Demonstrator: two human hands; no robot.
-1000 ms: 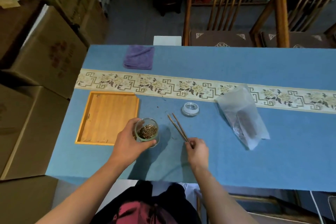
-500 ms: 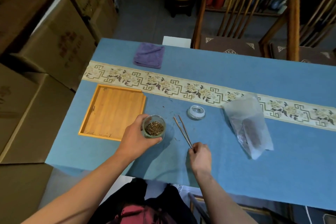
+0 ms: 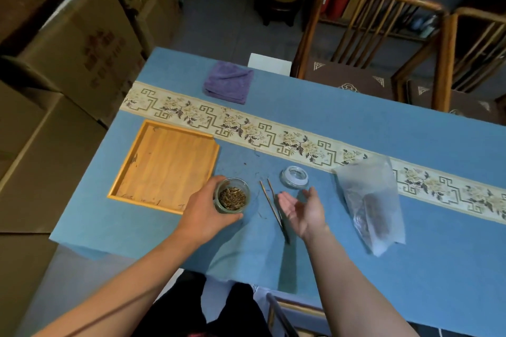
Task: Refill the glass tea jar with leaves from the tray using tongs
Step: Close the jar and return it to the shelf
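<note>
Gripping jar (image 3: 232, 198), left hand (image 3: 204, 213); tongs (image 3: 273, 208) beside right hand (image 3: 304, 210).

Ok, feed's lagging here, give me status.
Left hand grips glass jar, leaves inside. Right hand open, holding nothing. Tongs lying on cloth, tray nearly bare. Nothing in the way.

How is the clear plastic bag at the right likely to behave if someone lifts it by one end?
The plastic bag looks thin and crinkled, so it would probably flop and sag. The dark contents showing through would likely slide toward the low end. It seems light for its size and unlikely to break.
</note>
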